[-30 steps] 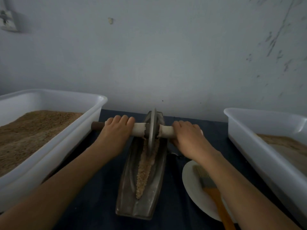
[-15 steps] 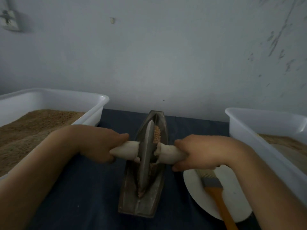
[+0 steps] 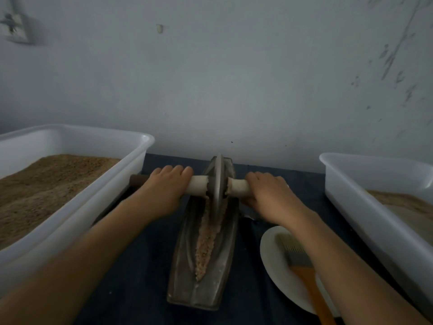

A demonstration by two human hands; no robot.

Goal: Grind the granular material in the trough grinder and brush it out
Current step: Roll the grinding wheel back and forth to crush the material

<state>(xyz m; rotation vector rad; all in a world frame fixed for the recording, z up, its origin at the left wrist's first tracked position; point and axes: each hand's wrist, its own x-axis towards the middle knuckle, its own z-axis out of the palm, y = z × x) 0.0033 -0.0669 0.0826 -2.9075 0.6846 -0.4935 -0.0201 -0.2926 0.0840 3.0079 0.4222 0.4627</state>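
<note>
Fingers of both hands clench the axle handle (image 3: 196, 185), wheel (image 3: 219, 181) at the trough grinder (image 3: 187, 266) far edge.

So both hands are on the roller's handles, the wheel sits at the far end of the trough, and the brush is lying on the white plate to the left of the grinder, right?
Not quite. The head view shows the brush on the white plate to the right of the trough grinder, not the left. The rest holds: left hand and right hand grip the handles, wheel at the far end.
</note>
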